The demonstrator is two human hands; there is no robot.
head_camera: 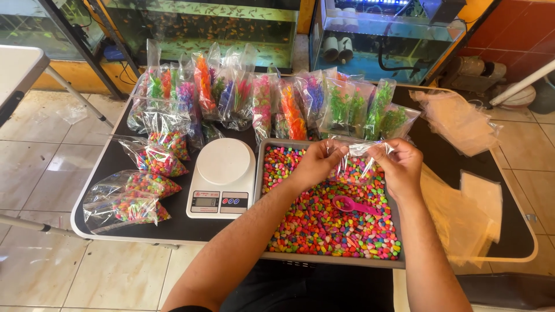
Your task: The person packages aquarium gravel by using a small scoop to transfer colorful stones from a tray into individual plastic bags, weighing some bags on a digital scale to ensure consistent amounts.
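Clear plastic bag (357, 159) pinched by fingers of both hands above the gravel tray (332, 259).

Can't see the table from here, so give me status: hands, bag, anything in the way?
Left hand and right hand pinch open an empty clear bag above the tray of coloured gravel. Pink scoop lies on the gravel. Nothing blocking.

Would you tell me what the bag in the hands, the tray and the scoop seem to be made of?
Bag: thin clear plastic film, glossy and crinkled. Tray: likely metal or grey plastic, matte grey rim. Scoop: pink plastic, probably, smooth and uniformly coloured.
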